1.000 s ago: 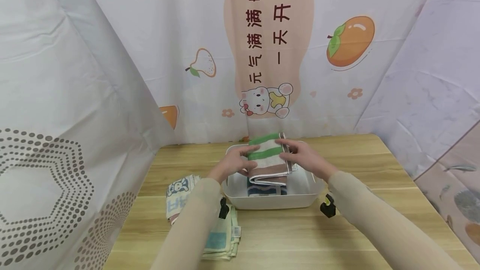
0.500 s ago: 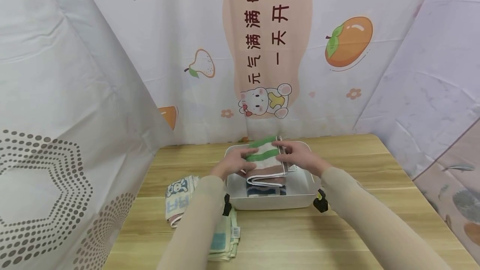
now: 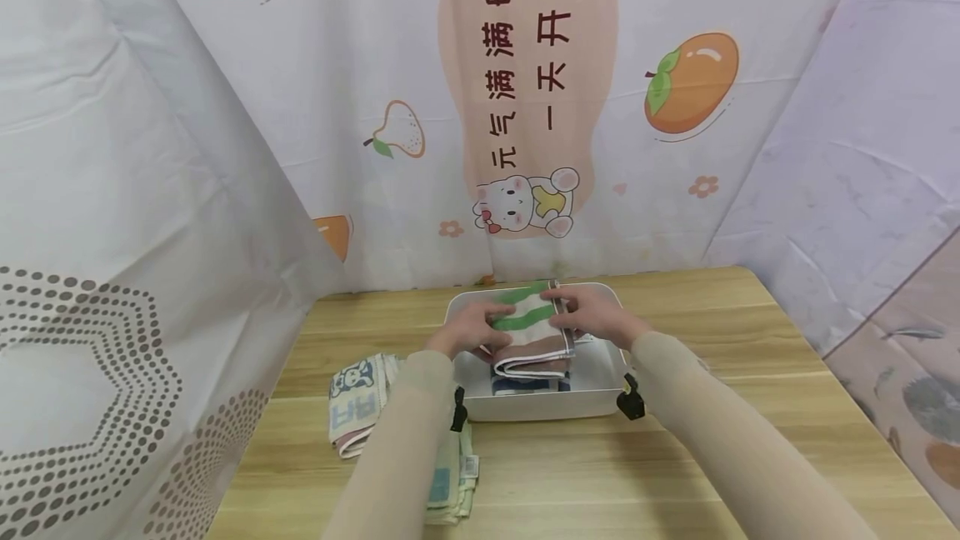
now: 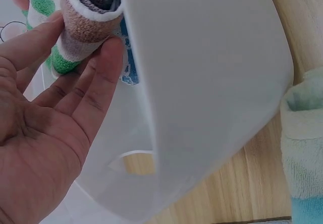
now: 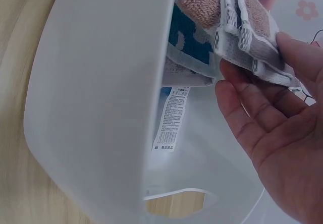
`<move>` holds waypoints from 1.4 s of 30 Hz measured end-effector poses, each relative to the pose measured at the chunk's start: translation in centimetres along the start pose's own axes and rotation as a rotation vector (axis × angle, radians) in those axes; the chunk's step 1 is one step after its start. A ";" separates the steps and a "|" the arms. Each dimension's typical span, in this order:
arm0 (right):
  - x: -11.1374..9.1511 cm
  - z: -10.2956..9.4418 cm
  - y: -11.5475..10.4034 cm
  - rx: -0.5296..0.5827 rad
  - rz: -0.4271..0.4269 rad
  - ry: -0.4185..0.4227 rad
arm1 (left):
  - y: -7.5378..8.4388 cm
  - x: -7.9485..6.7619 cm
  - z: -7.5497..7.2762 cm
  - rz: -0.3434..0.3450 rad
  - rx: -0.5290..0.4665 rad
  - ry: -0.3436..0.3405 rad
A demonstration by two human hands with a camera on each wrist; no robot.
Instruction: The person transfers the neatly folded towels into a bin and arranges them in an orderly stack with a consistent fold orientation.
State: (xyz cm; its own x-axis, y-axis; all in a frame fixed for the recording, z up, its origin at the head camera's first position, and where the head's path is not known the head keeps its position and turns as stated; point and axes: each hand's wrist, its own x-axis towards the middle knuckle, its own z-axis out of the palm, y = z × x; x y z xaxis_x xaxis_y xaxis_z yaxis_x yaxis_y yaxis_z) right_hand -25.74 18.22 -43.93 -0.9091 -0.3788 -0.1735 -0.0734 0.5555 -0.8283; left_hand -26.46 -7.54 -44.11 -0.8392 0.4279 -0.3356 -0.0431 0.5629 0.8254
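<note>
Both hands hold a folded striped towel (image 3: 528,332), green, white and brown, inside a white plastic basket (image 3: 540,407). My left hand (image 3: 472,329) grips its left side, thumb above and fingers beneath, as the left wrist view shows. On the opposite side my right hand (image 3: 596,312) pinches the layered edges between thumb and fingers. Under the striped towel lies a dark blue towel (image 5: 189,42) in the basket, mostly covered. A white label (image 5: 170,120) with a barcode hangs beside it, seen in the right wrist view.
Left of the basket, a towel with a blue cartoon print (image 3: 356,398) lies on the wooden table (image 3: 555,482). Nearer, a pale green towel (image 3: 453,482) is partly behind the left sleeve. A printed curtain (image 3: 405,215) hangs behind the table.
Both hands have lowered the striped towel slightly into the basket, onto or close above the dark blue towel. The grip has stayed the same, and the head view has shifted a little.
</note>
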 end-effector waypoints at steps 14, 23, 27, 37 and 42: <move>0.5 0.9 0.1 -0.028 0.030 -0.070 | -0.4 0.2 0.4 -0.054 0.017 -0.015; 1.0 1.5 0.3 -0.018 0.059 -0.098 | -0.7 0.3 0.6 -0.077 0.046 -0.016; 1.2 1.6 0.4 -0.031 0.067 -0.104 | -1.0 0.5 0.7 -0.085 0.039 -0.013; 1.0 2.4 0.9 -0.063 0.058 -0.111 | -1.3 0.4 1.3 -0.091 0.037 -0.016; 0.9 2.5 1.1 -0.087 0.072 -0.107 | -1.2 0.4 1.4 -0.093 0.044 -0.024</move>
State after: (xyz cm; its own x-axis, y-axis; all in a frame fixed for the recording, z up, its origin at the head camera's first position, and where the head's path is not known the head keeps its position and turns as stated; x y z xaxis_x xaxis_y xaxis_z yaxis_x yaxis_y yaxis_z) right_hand -25.59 16.58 -46.32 -0.8646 -0.4102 -0.2902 -0.0493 0.6440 -0.7634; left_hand -25.97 -7.12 -45.85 -0.8195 0.3887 -0.4211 -0.0961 0.6312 0.7697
